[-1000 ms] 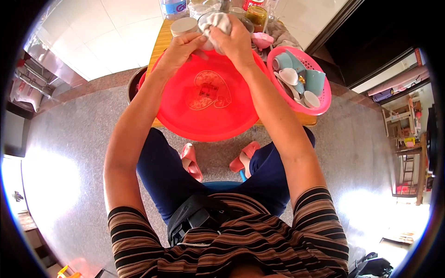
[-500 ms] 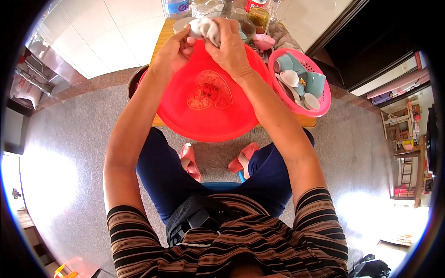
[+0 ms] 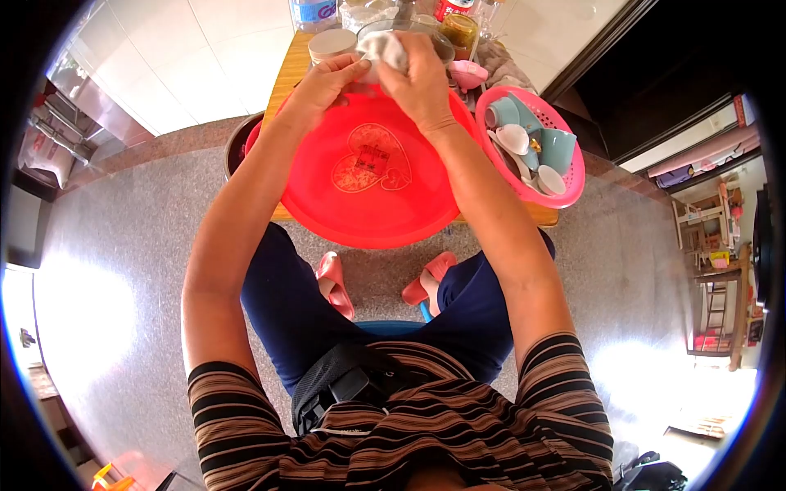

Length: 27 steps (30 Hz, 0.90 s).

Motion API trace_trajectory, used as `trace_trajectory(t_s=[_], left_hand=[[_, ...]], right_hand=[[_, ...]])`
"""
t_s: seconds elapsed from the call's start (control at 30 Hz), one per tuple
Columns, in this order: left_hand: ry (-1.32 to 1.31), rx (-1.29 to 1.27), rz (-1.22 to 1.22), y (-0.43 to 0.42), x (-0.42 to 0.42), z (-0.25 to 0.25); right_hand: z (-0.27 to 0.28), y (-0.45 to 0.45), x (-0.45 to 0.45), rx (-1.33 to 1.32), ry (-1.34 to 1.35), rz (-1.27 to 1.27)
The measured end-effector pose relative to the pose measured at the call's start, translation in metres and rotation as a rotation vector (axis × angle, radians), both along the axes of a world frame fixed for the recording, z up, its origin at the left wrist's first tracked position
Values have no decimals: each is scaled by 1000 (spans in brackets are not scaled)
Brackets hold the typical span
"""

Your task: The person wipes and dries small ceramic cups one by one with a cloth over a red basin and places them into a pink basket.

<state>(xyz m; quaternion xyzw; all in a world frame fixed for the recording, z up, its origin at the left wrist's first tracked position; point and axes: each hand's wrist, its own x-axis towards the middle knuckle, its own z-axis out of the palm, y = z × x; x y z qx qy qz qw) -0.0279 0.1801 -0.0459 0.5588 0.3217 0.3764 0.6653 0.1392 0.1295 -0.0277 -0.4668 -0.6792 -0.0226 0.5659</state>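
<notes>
1. Right hand bunches the cloth; left hand curls just beside it, grip unclear.
2. Work seems unfinished: cloth in hand, red basin below both hands.
3. Right of the right hand, cups already sit in the pink basket.

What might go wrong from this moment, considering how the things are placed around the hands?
1. The right hand, gripping the pale cloth, is close to the glass bowl; it might knock it.
2. The red basin overhangs the near edge of the table; pressing on that rim could tip it.
3. The pink basket, loaded with dishes, overhangs the table's right edge; a bump might dislodge it.
</notes>
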Motion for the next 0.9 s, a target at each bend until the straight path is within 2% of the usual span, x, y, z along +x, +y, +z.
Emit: trace_trajectory(t_s=[0.07,0.13,0.2,0.23,0.3,0.37,0.43,0.57,0.63,0.67,0.7,0.77,0.83,0.9], left_hand=[[24,70,12,8,-2,-14],[16,61,0,3,-2,-8],[6,54,-13,0,-2,-3],[14,41,-27,0,-3,-2],[22,29,-41,-1,-3,2],[-205,-123,-34,-3,-3,6],[-278,-149,-15,-5,-4,12],[-427,-228,-4,0,-5,7],[-442,-257,38,0,-3,7],[-457,-286,79,1,-3,6],[-457,-287,79,5,-6,3],[-423,-271,-77,14,-15,-5],[-336,-238,-46,-1,-9,6],[-248,-203,-16,-6,-6,13]], right_hand=[[6,-10,-13,23,-130,92],[2,-8,-14,10,-151,99],[4,-3,-8,-80,-76,-41],[4,-1,-3,-80,-76,-43],[1,5,6,-192,95,-20],[-8,12,13,-245,164,7],[-4,7,9,-297,255,77],[2,-3,-1,-328,265,178],[-1,1,-3,11,-62,33],[-3,2,-2,10,-62,33],[-3,2,-2,-75,11,100],[-2,3,0,-160,84,169],[0,4,6,-417,395,275],[-2,9,10,-411,412,266]])
